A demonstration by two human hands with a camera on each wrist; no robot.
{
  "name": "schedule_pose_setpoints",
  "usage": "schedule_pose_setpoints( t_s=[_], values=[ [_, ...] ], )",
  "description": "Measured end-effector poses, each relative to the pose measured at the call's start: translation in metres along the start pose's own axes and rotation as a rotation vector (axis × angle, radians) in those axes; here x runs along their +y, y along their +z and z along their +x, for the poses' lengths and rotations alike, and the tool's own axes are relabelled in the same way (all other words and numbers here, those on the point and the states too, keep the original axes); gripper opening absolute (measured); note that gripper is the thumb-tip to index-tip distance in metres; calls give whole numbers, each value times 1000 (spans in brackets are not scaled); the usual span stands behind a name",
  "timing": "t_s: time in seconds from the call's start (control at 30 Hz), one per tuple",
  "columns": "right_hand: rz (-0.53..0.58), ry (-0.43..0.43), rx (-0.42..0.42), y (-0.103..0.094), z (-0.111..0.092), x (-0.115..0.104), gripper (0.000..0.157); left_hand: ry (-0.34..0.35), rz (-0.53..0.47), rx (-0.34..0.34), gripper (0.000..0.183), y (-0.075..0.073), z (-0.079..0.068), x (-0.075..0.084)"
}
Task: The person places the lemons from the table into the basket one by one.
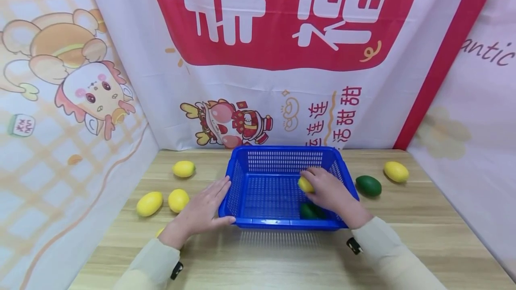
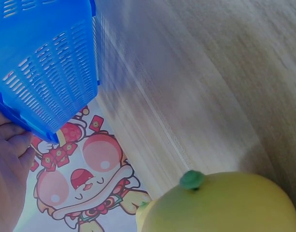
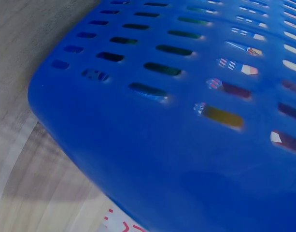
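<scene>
Inside the blue plastic basket (image 1: 278, 223), my right hand (image 1: 328, 190) grips a yellow lemon (image 1: 305, 185) near the right side. Below it, dark green limes (image 1: 309, 211) lie in the basket's near right corner. My left hand (image 1: 205, 207) rests against the basket's left rim, fingers straight along the side and thumb on the near corner. In the left wrist view, that hand (image 2: 8, 169) touches the rim of the basket (image 2: 51, 72). The basket wall (image 3: 152, 140) fills most of the right wrist view and hides the right hand there.
Several lemons lie left of the basket, including one at the back (image 1: 183, 169) and one farther forward (image 1: 149, 204); another is partly behind the left wrist. To the right are a green lime (image 1: 368, 186) and a lemon (image 1: 396, 172). Printed cloth (image 1: 258, 102) hangs behind the wooden table (image 1: 282, 263).
</scene>
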State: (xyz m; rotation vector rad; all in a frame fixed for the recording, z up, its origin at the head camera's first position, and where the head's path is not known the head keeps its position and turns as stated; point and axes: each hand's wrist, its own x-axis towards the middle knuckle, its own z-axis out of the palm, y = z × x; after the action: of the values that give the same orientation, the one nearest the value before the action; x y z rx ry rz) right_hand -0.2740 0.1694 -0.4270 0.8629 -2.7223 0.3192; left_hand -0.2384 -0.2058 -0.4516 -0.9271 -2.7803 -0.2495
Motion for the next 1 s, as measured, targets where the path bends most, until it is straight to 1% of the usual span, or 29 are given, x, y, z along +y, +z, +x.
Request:
schedule_pose_setpoints(
  t_s=[0.27, 0.5, 0.63, 0.87, 1.0],
  values=[
    [-15, 29, -21, 1, -2, 3, 53, -13, -2, -16, 97, 0, -1, 1],
    [-23, 30, -1, -1, -5, 7, 53, -7, 8, -3, 96, 3, 1, 0],
    [-19, 47, -6, -4, -8, 8, 53, 2, 13, 1, 96, 3, 1, 0],
    [-37, 42, 2, -11, -11, 9, 52, -8, 5, -1, 95, 1, 0, 0],
    [-44, 58, -1, -14, -14, 9, 53, -11, 4, 5, 95, 0, 0, 0]
  ],
)
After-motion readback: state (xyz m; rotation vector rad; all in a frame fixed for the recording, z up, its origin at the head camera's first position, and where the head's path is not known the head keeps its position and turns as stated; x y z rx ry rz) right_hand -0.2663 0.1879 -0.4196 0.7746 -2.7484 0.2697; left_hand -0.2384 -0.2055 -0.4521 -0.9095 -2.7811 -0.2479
